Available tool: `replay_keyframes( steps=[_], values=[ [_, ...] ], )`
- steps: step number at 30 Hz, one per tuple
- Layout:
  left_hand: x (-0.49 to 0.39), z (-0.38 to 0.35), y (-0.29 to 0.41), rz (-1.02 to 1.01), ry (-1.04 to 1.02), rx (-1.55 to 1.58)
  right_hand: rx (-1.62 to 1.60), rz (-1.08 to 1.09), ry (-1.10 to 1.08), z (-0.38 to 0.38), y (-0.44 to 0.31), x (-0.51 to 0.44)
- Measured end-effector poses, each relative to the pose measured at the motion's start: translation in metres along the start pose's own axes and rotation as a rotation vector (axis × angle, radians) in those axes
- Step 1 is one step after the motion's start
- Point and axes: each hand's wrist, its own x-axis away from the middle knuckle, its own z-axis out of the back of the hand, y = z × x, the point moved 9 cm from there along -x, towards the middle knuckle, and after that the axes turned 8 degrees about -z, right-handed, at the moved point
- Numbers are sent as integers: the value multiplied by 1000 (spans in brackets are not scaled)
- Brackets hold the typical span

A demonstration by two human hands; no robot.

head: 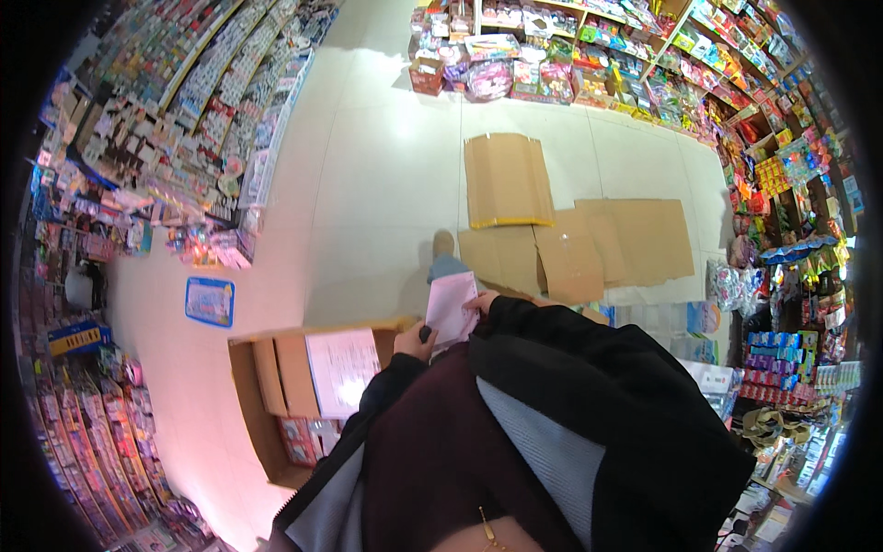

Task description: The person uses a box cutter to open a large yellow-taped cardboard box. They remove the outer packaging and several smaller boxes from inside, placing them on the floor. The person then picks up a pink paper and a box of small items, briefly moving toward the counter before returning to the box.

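Observation:
A pale sheet of paper [448, 307] with small holes along one edge is held in front of my body. My left hand [412, 341] pinches it at the lower left corner, and a small dark thing shows by the thumb, too small to name. On the right edge, the fingers of my right hand [483, 301] grip the sheet. Left of me stands an open cardboard box [248, 407]. On its contents lies a printed document [341, 366], partly washed out by glare. Red and white packages [298, 440] show lower inside the box.
Flattened cardboard pieces [509, 181] [641, 241] lie on the tiled floor [386, 172] ahead and to the right. A blue-framed packaged item [210, 302] lies on the left. Shelves of packed goods [779, 172] line the right, with more display racks [227, 83] at the left.

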Motion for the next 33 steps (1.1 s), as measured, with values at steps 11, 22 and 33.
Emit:
replay_keyframes(
  steps=[11, 22, 33],
  values=[
    [-281, 97, -48, -10, -213, 19, -32, -132, 70, -31, -232, -154],
    [-485, 63, 56, -353, -717, -222, -551, 121, 343, 63, -330, -100],
    [-555, -20, 120, -910, -1368, -314, -925, 240, 982, 63, -265, -121]
  ],
)
